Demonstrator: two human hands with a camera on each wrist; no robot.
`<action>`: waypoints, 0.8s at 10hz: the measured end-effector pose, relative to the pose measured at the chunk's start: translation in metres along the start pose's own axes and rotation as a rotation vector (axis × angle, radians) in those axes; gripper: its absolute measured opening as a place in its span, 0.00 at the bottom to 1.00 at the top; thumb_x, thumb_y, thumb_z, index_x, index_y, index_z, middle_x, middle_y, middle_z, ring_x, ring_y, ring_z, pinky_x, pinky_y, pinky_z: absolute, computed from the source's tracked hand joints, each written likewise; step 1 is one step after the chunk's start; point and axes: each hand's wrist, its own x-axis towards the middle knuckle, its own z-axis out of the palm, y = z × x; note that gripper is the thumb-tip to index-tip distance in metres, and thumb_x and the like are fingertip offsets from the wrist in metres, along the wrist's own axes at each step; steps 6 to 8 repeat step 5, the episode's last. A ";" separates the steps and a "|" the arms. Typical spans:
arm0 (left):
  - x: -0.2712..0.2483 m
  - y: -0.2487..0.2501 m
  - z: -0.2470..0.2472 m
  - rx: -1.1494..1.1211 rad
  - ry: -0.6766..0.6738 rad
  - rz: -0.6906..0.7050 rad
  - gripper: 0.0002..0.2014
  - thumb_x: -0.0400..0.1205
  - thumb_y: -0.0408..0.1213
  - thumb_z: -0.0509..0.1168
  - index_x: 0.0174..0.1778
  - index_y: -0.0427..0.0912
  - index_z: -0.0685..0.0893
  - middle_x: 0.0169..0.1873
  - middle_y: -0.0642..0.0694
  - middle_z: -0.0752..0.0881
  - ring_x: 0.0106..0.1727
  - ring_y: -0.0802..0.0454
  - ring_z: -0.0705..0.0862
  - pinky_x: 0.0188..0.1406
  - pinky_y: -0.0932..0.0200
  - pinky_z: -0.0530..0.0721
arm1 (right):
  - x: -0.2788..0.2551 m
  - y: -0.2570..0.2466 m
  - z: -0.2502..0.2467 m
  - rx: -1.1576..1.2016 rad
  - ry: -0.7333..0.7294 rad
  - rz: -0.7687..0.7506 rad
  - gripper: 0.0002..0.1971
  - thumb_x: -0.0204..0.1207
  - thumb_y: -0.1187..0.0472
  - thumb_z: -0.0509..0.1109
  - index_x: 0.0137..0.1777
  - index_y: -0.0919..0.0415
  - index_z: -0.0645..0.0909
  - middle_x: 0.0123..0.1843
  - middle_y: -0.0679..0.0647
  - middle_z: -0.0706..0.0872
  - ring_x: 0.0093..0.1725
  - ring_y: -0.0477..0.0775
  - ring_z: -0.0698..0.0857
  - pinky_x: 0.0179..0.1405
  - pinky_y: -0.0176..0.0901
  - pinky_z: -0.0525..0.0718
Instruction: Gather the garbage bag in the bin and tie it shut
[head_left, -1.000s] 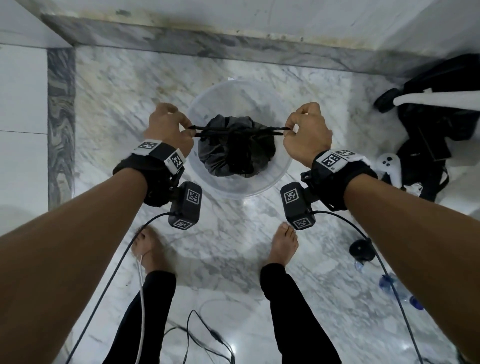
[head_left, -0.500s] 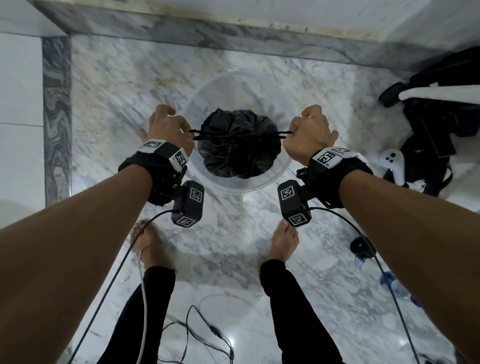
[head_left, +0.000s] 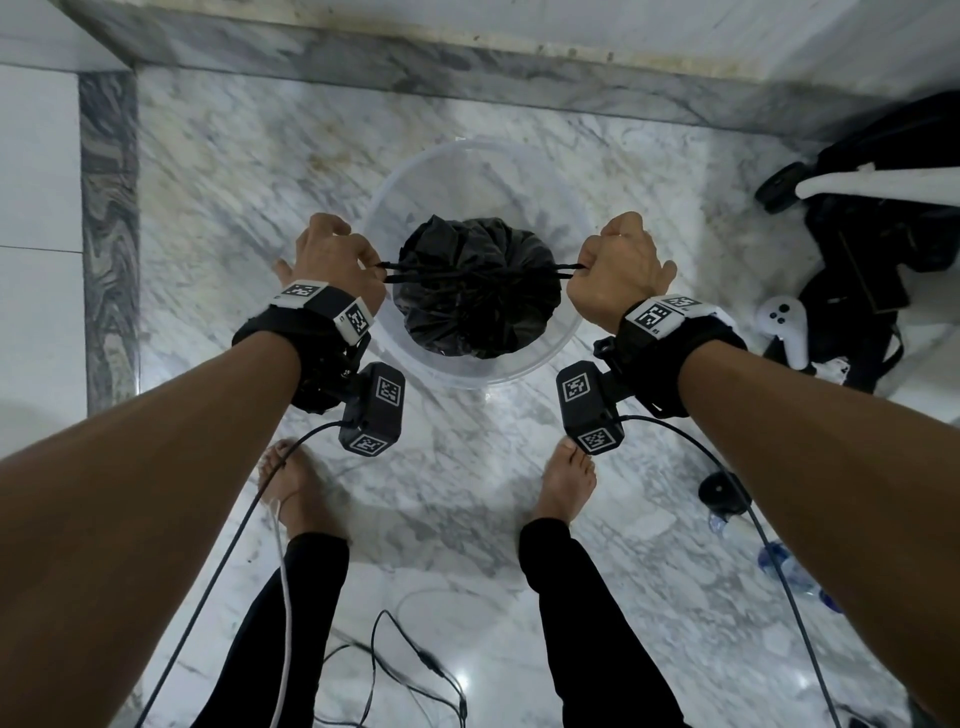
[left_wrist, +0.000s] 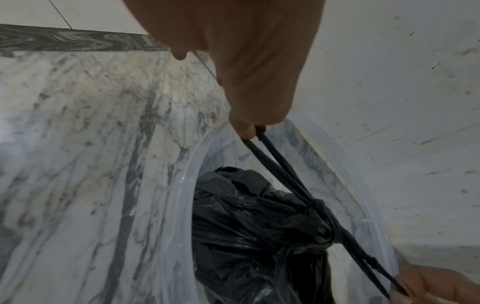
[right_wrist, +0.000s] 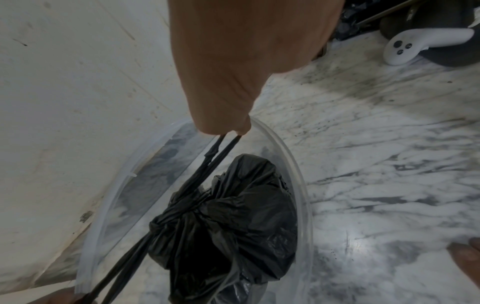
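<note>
Over the clear bin (head_left: 563, 343) on the marble floor (head_left: 234, 171), garbage bag (head_left: 475, 306) already gathered, knot cinched — left hand (head_left: 332, 260) and right hand (head_left: 618, 270) each grip taut drawstring ends (left_wrist: 283, 174); perhaps a second knot remains.

My arms reached forward and down side by side, forearms bare, each wrist wrapped in a black strap carrying a small camera block. My left hand (head_left: 332, 254) was closed into a loose fist, knuckles up, thumb and curled fingers pinching the ends of two black ties (head_left: 475, 271) that ran taut toward the other hand. My right hand (head_left: 618, 265) mirrored it, level with the left and held well apart from it, fingers curled and pinching the opposite ends of the ties; my bare feet stood apart on the floor below.
</note>
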 end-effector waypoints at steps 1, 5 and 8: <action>0.000 0.000 0.000 0.010 0.002 -0.005 0.04 0.75 0.38 0.66 0.43 0.46 0.86 0.69 0.46 0.72 0.74 0.44 0.70 0.76 0.29 0.59 | -0.001 -0.001 -0.001 0.001 -0.003 0.013 0.12 0.62 0.66 0.61 0.42 0.58 0.83 0.63 0.54 0.73 0.61 0.60 0.75 0.67 0.63 0.66; -0.013 -0.021 -0.033 -0.122 -0.058 0.076 0.30 0.73 0.47 0.72 0.71 0.48 0.76 0.75 0.38 0.71 0.76 0.40 0.70 0.76 0.41 0.68 | -0.015 0.012 -0.023 0.186 -0.192 -0.013 0.22 0.74 0.55 0.71 0.68 0.55 0.79 0.69 0.63 0.76 0.69 0.64 0.77 0.60 0.46 0.74; -0.013 -0.021 -0.033 -0.122 -0.058 0.076 0.30 0.73 0.47 0.72 0.71 0.48 0.76 0.75 0.38 0.71 0.76 0.40 0.70 0.76 0.41 0.68 | -0.015 0.012 -0.023 0.186 -0.192 -0.013 0.22 0.74 0.55 0.71 0.68 0.55 0.79 0.69 0.63 0.76 0.69 0.64 0.77 0.60 0.46 0.74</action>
